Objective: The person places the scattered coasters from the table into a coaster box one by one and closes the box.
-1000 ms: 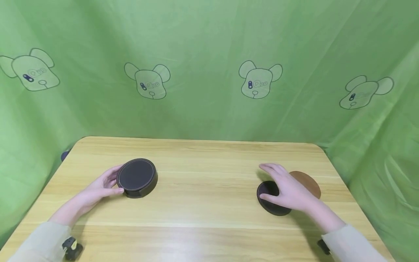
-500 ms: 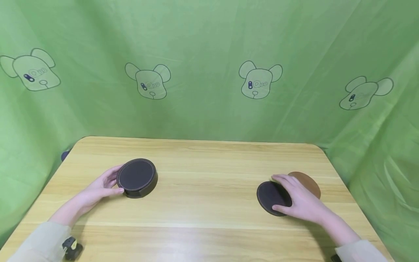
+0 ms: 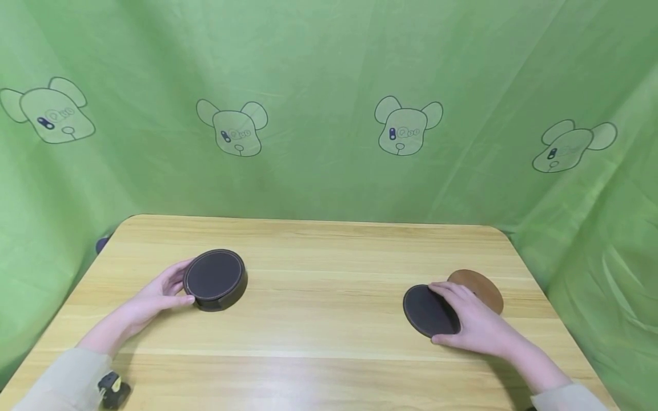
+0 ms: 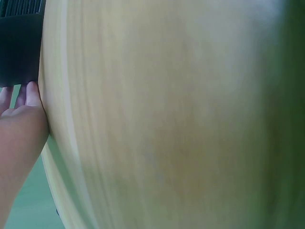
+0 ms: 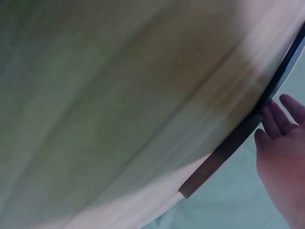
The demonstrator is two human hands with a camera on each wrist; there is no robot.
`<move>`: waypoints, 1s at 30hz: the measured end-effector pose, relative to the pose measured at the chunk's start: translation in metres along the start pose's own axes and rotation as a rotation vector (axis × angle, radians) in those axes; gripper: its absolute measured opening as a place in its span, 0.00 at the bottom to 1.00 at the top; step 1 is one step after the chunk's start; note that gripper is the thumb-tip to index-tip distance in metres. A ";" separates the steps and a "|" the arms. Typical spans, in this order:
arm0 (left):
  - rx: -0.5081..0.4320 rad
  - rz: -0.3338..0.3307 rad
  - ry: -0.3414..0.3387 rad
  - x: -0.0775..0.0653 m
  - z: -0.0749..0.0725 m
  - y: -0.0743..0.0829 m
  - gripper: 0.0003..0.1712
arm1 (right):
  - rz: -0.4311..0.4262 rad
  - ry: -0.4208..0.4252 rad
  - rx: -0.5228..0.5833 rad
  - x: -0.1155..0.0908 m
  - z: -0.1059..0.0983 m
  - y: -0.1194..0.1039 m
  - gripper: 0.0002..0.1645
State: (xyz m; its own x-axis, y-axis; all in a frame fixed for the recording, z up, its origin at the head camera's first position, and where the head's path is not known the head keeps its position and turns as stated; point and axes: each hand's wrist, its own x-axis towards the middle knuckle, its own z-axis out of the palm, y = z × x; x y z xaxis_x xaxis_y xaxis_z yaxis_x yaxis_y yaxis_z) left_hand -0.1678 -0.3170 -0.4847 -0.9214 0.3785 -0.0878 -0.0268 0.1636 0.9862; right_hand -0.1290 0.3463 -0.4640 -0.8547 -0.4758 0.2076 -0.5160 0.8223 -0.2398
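A round black coaster holder [image 3: 216,277] with stitched edging stands on the left of the table, a coaster on top. My left hand [image 3: 167,291] grips its left side, thumb at the near edge and fingers round the far side. In the left wrist view, fingertips touch the dark holder wall [image 4: 20,50]; a ridged stack shows in its opening. On the right lies a flat black round coaster [image 3: 426,311]. My right hand [image 3: 475,319] holds it by the rim, thumb at the near edge, fingers at the far edge. The palm hides its right part.
A brown round coaster [image 3: 480,288] lies just behind the right hand, partly hidden by it. The wooden table [image 3: 319,319] has rounded far corners. Green curtain [image 3: 319,114] with printed bear heads encloses the back and sides.
My right hand has drawn back to the right and towards me, from above the black coaster to its rim. Hardly anything else has shifted; the left hand stays on the holder.
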 end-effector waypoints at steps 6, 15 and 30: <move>0.016 -0.026 0.008 -0.001 0.000 0.001 0.52 | 0.009 -0.014 -0.007 0.001 0.002 -0.001 0.63; 0.024 -0.052 0.011 -0.001 0.000 0.003 0.53 | -0.011 0.023 -0.062 0.006 0.006 -0.002 0.63; 0.024 -0.046 0.007 0.002 0.001 0.003 0.53 | -0.028 0.022 -0.108 0.017 0.005 -0.010 0.61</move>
State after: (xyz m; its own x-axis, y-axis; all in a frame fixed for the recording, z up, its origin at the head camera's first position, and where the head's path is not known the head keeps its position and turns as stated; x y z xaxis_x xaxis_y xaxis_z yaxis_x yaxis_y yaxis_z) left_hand -0.1693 -0.3151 -0.4818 -0.9222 0.3637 -0.1316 -0.0596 0.2025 0.9775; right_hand -0.1385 0.3290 -0.4627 -0.8381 -0.4928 0.2338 -0.5293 0.8384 -0.1301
